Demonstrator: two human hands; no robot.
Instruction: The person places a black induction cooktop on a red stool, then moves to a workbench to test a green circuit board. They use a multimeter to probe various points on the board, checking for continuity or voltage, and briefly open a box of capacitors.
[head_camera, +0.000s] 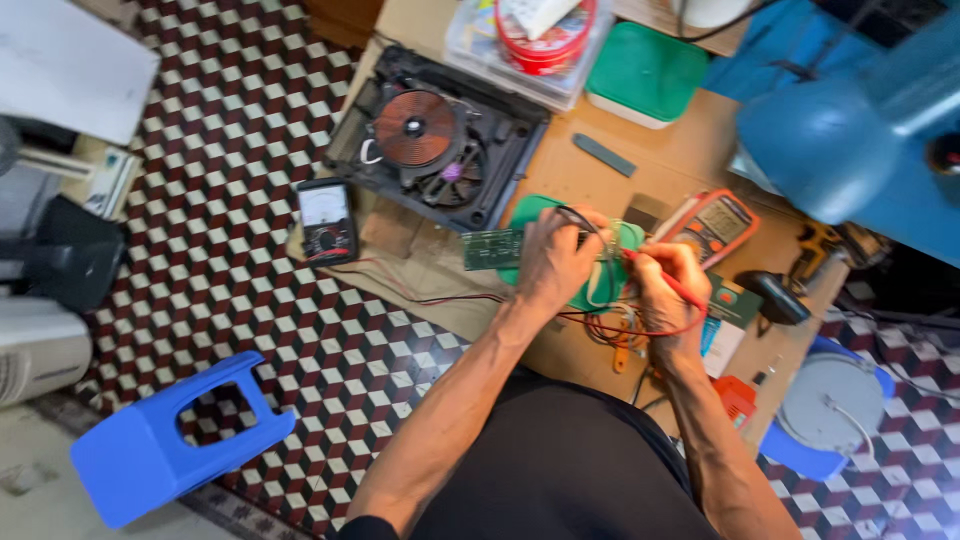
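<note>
The left hand (552, 262) closed its grip on a black probe over the green circuit board (492, 248), whose long axis ran left-right on the worktop (590, 185). The right hand (668, 285) pinched a red probe (668, 283), tip pointing up-left at the board, beside an orange multimeter (715, 226).

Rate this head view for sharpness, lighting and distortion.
Head view: even, soft light, no harsh glare; left hand and red probe in the right hand slightly motion-soft; blue lamp up close is blurred; the tilted wide angle bends the checkered floor at the edges.
</note>
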